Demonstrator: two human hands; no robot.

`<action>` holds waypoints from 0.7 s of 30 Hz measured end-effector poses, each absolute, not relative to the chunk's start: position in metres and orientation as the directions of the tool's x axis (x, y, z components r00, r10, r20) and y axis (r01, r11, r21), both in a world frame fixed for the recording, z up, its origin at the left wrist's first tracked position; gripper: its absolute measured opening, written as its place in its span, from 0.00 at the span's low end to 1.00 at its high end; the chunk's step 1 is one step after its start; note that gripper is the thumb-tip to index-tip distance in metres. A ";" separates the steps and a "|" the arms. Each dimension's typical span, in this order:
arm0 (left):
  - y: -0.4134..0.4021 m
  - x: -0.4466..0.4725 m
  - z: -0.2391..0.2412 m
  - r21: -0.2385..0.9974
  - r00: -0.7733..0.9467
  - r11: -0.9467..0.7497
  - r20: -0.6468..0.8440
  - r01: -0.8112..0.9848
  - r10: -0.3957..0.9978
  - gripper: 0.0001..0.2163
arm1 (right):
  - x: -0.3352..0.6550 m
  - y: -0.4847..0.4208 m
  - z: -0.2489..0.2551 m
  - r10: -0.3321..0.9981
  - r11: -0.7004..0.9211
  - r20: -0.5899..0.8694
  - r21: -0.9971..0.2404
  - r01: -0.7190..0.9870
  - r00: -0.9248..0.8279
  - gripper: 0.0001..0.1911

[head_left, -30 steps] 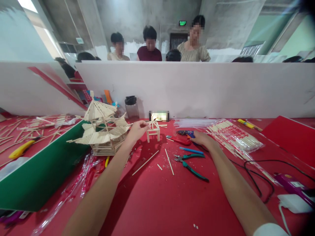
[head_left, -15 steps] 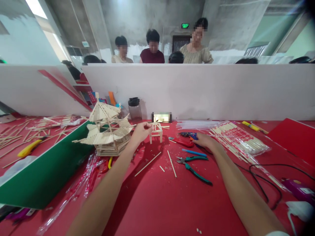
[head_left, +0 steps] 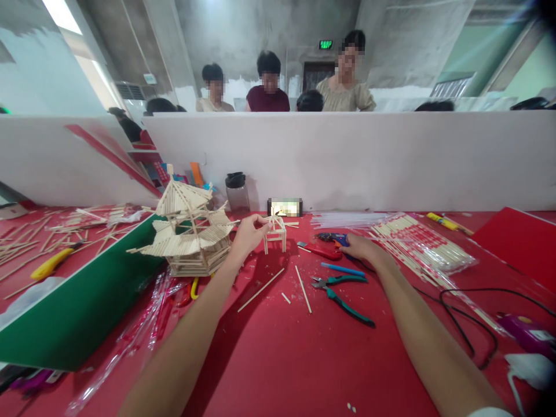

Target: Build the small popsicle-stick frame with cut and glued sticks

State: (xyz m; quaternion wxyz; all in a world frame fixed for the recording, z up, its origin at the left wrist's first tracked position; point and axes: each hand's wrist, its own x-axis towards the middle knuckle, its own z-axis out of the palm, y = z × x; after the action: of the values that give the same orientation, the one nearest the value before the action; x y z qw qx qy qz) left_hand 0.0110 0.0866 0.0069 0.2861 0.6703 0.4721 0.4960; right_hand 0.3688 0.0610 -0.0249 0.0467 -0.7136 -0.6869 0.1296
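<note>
My left hand (head_left: pixel 247 234) pinches the top left corner of a small frame of wooden sticks (head_left: pixel 275 233) that stands on the red table (head_left: pixel 278 353). My right hand (head_left: pixel 361 246) lies over a blue glue gun (head_left: pixel 330 237) beside a red-handled cutter (head_left: pixel 319 250); its fingers curl over the tool, and how firmly it grips I cannot make out. A large stick pagoda model (head_left: pixel 189 229) stands just left of my left hand.
Green-handled pliers (head_left: pixel 343 294), a blue pen (head_left: pixel 343 269) and loose sticks (head_left: pixel 260 289) lie in front of my hands. Packs of chopsticks (head_left: pixel 419 246) lie right, a black cable (head_left: pixel 460 313) and purple tool (head_left: pixel 527 335) further right. A green board (head_left: pixel 69 307) lies left. People stand behind the white partition (head_left: pixel 356 156).
Both hands stay about where they were, the left on the small frame, the right on the glue gun. The view shifted slightly.
</note>
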 end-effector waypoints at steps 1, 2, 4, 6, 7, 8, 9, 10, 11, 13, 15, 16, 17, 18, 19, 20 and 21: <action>0.086 0.011 0.007 0.854 0.058 -0.389 0.394 0.345 0.917 0.10 | 0.369 0.061 -0.024 0.991 -0.051 -0.131 -0.254 0.966 0.019 0.19; 0.086 0.012 0.007 0.856 0.057 -0.388 0.394 0.342 0.917 0.10 | 0.369 0.061 -0.024 0.991 -0.049 -0.136 -0.259 0.965 0.014 0.19; 0.085 0.012 0.008 0.861 0.056 -0.385 0.389 0.334 0.919 0.10 | 0.370 0.062 -0.025 0.991 -0.045 -0.136 -0.259 0.965 0.010 0.18; 0.084 0.013 0.010 0.865 0.052 -0.379 0.384 0.328 0.922 0.10 | 0.370 0.063 -0.026 0.990 -0.058 -0.140 -0.236 0.970 0.025 0.20; 0.083 0.013 0.010 0.867 0.052 -0.377 0.381 0.325 0.923 0.10 | 0.371 0.064 -0.026 0.989 -0.062 -0.142 -0.224 0.973 0.030 0.21; 0.083 0.013 0.011 0.869 0.053 -0.376 0.380 0.321 0.923 0.10 | 0.371 0.064 -0.027 0.989 -0.063 -0.145 -0.213 0.975 0.033 0.21; 0.083 0.013 0.011 0.872 0.052 -0.376 0.380 0.315 0.924 0.10 | 0.372 0.065 -0.027 0.988 -0.065 -0.148 -0.201 0.977 0.035 0.22; 0.083 0.013 0.011 0.873 0.050 -0.376 0.380 0.310 0.924 0.10 | 0.372 0.065 -0.028 0.988 -0.062 -0.152 -0.189 0.980 0.033 0.22; 0.082 0.013 0.011 0.874 0.050 -0.377 0.381 0.308 0.923 0.10 | 0.372 0.066 -0.028 0.988 -0.055 -0.154 -0.182 0.982 0.027 0.22; 0.082 0.014 0.011 0.869 0.050 -0.380 0.385 0.317 0.922 0.10 | 0.373 0.066 -0.030 0.988 -0.050 -0.155 -0.169 0.984 0.024 0.22; 0.082 0.014 0.011 0.861 0.053 -0.385 0.391 0.333 0.919 0.10 | 0.374 0.068 -0.031 0.988 -0.051 -0.149 -0.167 0.985 0.026 0.23; 0.082 0.013 0.011 0.859 0.055 -0.386 0.391 0.338 0.919 0.11 | 0.375 0.068 -0.032 0.989 -0.050 -0.145 -0.171 0.984 0.025 0.23; 0.082 0.013 0.011 0.859 0.054 -0.384 0.390 0.340 0.919 0.11 | 0.375 0.069 -0.033 0.990 -0.050 -0.142 -0.175 0.983 0.025 0.24; 0.082 0.013 0.011 0.859 0.053 -0.383 0.389 0.339 0.920 0.11 | 0.376 0.070 -0.034 0.990 -0.048 -0.140 -0.179 0.983 0.023 0.24; 0.082 0.013 0.010 0.860 0.055 -0.383 0.388 0.337 0.920 0.12 | 0.377 0.070 -0.036 0.990 -0.045 -0.140 -0.184 0.982 0.019 0.24; 0.082 0.012 0.010 0.862 0.056 -0.382 0.387 0.334 0.920 0.12 | 0.378 0.071 -0.037 0.990 -0.042 -0.140 -0.188 0.981 0.016 0.24; 0.083 0.012 0.009 0.863 0.057 -0.382 0.386 0.329 0.921 0.12 | 0.378 0.071 -0.038 0.990 -0.040 -0.138 -0.191 0.981 0.014 0.24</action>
State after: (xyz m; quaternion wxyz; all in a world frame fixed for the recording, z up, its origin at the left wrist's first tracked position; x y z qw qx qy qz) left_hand 0.0121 0.0826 0.0094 0.2957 0.6640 0.4706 0.5002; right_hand 0.3783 0.0715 -0.0377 0.0205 -0.7117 -0.6924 0.1171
